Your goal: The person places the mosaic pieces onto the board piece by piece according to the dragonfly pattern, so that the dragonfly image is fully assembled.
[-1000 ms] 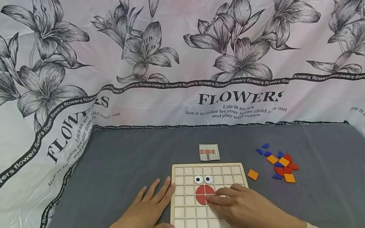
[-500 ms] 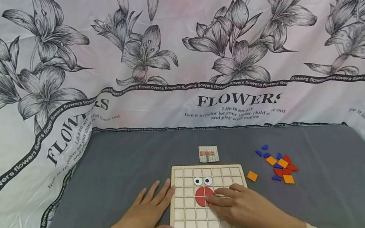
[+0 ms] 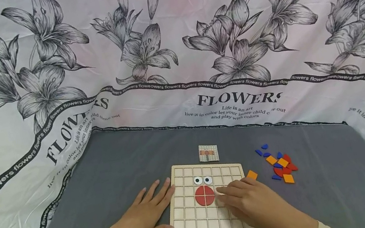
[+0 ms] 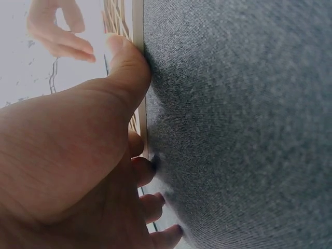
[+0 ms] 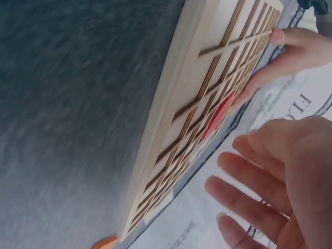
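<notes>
Lying flat on the grey cloth [image 3: 117,162] in the head view, a wooden grid board [image 3: 190,226] was touched along its left rim by the left hand [image 3: 145,217], whose straight fingers were spread wide. Four red quarter pieces [image 3: 200,192] were set as a disc in the cells below two eye pieces [image 3: 197,181]. The right hand [image 3: 245,200] was held over the board just right of the disc, its fingers seemingly close together; an orange square [image 3: 252,174] was partly hidden by it. A heap of loose pieces [image 3: 288,179] was seen farther right.

In the left wrist view, the board's edge was met by the thumb, and nothing was held; were that hand pushed sideways, the board could be slid and the disc probably jarred.

In the right wrist view, the fingers were loosely bent, slightly parted and clear of the board, with nothing visible between them. Were they dragged low across the cells, a red quarter could be turned or lifted; were the hand swept rightward, the orange square could be knocked away.
</notes>
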`<state>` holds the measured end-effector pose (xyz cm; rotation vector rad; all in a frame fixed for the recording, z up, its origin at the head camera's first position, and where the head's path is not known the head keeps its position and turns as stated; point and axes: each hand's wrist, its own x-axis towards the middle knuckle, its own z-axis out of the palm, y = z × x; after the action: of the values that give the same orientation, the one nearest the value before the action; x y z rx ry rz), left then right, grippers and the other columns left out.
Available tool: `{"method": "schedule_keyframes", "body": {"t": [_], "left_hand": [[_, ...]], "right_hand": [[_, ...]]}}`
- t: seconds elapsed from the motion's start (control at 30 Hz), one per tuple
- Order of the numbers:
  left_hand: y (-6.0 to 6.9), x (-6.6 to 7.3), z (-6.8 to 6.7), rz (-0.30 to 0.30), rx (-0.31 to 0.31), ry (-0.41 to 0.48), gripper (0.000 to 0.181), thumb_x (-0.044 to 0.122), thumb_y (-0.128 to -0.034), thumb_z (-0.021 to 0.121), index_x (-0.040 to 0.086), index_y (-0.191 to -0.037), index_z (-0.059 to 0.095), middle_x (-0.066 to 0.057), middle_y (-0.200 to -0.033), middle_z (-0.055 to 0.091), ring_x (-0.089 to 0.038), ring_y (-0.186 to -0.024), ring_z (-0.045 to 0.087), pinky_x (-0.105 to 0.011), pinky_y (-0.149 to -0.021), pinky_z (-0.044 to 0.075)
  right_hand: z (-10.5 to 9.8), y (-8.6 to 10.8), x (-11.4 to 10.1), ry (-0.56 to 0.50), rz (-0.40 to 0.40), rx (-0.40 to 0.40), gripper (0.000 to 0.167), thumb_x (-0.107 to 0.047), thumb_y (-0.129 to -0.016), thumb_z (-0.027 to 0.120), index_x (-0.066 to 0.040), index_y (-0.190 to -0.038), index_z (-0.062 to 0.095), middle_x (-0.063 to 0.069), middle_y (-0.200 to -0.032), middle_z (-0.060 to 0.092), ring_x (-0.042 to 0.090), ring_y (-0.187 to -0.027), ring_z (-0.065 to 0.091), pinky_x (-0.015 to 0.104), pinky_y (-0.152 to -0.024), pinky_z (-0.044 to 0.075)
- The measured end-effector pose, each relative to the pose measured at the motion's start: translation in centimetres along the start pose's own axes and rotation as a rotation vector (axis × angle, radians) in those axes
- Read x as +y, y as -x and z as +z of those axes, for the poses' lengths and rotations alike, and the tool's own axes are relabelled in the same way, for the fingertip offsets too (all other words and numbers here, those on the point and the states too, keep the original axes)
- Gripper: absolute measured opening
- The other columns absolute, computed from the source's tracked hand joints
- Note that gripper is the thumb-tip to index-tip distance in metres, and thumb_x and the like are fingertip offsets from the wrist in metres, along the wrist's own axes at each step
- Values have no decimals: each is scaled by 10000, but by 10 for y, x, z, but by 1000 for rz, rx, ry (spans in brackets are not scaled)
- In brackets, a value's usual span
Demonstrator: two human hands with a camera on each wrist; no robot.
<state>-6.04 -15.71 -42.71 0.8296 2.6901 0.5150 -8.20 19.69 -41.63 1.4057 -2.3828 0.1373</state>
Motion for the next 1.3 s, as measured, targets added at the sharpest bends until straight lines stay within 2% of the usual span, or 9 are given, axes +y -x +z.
{"method": "schedule_keyframes", "body": {"t": [0.2, 0.33, 0.47, 0.67, 0.9, 1.13, 1.3], "left_hand": [[-1, 0, 0, -3, 1, 3, 1055, 674, -915, 643, 134, -1710, 207, -100, -1778, 110, -414, -1625, 101, -701, -1230, 174], [-1, 0, 0, -3, 5, 4, 1054, 667, -915, 651, 131, -1709, 211, -101, -1777, 113, -416, -1624, 105, -702, -1229, 175], [-1, 0, 1, -1, 6, 7, 1054, 671, -914, 647, 126, -1707, 218, -109, -1775, 122, -425, -1621, 116, -706, -1226, 180], [0, 1, 1, 2, 4, 10, 1052, 671, -916, 640, 125, -1708, 214, -111, -1775, 119, -427, -1620, 117, -708, -1224, 181], [0, 1, 0, 4, 10, 0, 1051, 672, -917, 641, 125, -1708, 216, -108, -1775, 124, -423, -1621, 119, -703, -1226, 184], [2, 2, 1, -2, 16, 5, 1058, 674, -911, 645, 132, -1710, 210, -108, -1776, 113, -418, -1622, 115, -700, -1231, 173], [3, 2, 1, 15, 26, 16, 1069, 684, -901, 632, 116, -1707, 218, -136, -1771, 129, -443, -1613, 135, -721, -1215, 180]], "right_hand": [[-6, 10, 12, 26, 150, 97, 285, -154, -817, 871, -154, -1098, 822, -74, -1021, 765, 134, -935, 696, 368, -773, 557], [-7, 20, 22, 44, 241, 143, 245, -118, -817, 846, -131, -1060, 820, -52, -993, 761, 151, -897, 691, 384, -761, 569], [-7, 32, 29, 60, 315, 166, 228, -109, -814, 845, -111, -1040, 815, -16, -1013, 773, 190, -925, 722, 416, -788, 604], [-3, 44, 38, 74, 408, 126, 218, -122, -822, 876, -122, -1032, 818, -13, -1026, 783, 220, -942, 745, 433, -761, 612], [0, 47, 43, 68, 477, 35, 226, -143, -849, 891, -131, -1062, 815, -1, -1088, 782, 255, -958, 750, 457, -756, 611], [5, 42, 48, 78, 488, -4, 196, -184, -870, 894, -122, -1041, 819, 9, -1046, 787, 246, -932, 755, 439, -747, 614], [7, 39, 51, 79, 474, -13, 197, -160, -858, 908, -120, -1026, 815, -1, -1014, 783, 218, -893, 747, 407, -737, 613]]}}
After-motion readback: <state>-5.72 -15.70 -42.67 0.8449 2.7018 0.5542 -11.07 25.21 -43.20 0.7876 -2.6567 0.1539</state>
